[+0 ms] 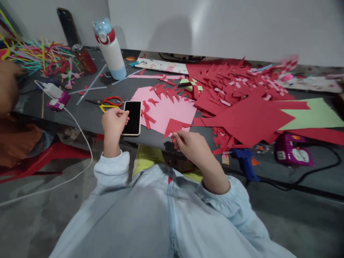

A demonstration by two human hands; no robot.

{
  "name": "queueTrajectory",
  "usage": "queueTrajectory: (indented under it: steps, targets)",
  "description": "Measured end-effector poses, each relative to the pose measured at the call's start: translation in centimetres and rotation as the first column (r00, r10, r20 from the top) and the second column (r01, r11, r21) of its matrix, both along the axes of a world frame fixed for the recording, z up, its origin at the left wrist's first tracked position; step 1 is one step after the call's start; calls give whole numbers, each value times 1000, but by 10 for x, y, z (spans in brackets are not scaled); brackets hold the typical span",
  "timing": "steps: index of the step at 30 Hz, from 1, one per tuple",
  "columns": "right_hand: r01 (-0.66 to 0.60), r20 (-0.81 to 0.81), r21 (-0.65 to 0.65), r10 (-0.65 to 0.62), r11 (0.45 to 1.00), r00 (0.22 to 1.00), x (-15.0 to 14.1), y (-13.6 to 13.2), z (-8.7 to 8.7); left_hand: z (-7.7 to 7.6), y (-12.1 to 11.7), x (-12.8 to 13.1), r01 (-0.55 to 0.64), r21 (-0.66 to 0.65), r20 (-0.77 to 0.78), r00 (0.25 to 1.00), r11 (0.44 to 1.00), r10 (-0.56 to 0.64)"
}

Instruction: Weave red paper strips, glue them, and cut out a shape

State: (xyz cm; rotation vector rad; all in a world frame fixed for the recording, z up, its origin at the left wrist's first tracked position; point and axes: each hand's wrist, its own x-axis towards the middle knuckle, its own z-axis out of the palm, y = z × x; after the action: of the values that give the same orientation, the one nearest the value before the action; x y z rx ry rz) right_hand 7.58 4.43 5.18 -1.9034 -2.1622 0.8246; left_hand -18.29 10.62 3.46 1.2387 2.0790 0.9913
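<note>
My left hand (114,122) is closed in a pinch beside a phone (132,120) with a dark screen, its fingertips over the phone's left edge. Anything between those fingers is too small to make out. Behind it lie scissors (113,101) with red-orange handles. My right hand (191,146) is also pinched, at the table's front edge. Its fingertips meet the lower edge of a pointed red paper piece (176,126); whether they grip it or a smaller scrap is unclear. That piece overlaps a pink sheet (169,107), which carries several red cut-outs (164,91).
Red paper scraps (228,80) pile up at the right, with a large red cut-out (255,118) and green sheet (322,111) in front. A blue glue gun (245,163) hangs over the edge. A bottle (113,57) and can (85,59) stand behind. Another person's arm (9,86) is far left.
</note>
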Motion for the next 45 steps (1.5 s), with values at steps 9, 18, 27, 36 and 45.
queueTrajectory:
  steps: [9, 18, 27, 36, 45]
  targets:
    - [206, -30, 61, -205, 977, 978, 46, -32, -15, -2, -19, 100, 456, -68, -119, 880, 887, -461]
    - [572, -56, 182, -572, 800, 818, 127, -78, -29, -8, -29, 168, 662, -100, -66, 740, 743, -669]
    - [590, 211, 342, -671, 732, 711, 155, -87, -47, -5, -37, 198, 732, -81, -64, 674, 677, -736]
    - [568, 340, 170, -589, 806, 733, 152, -73, -43, 0, -41, 188, 709, -50, -58, 701, 704, -710]
    - [636, 142, 242, -675, 733, 724, 156, -93, -50, 6, -42, 141, 518, 61, -185, 846, 853, -500]
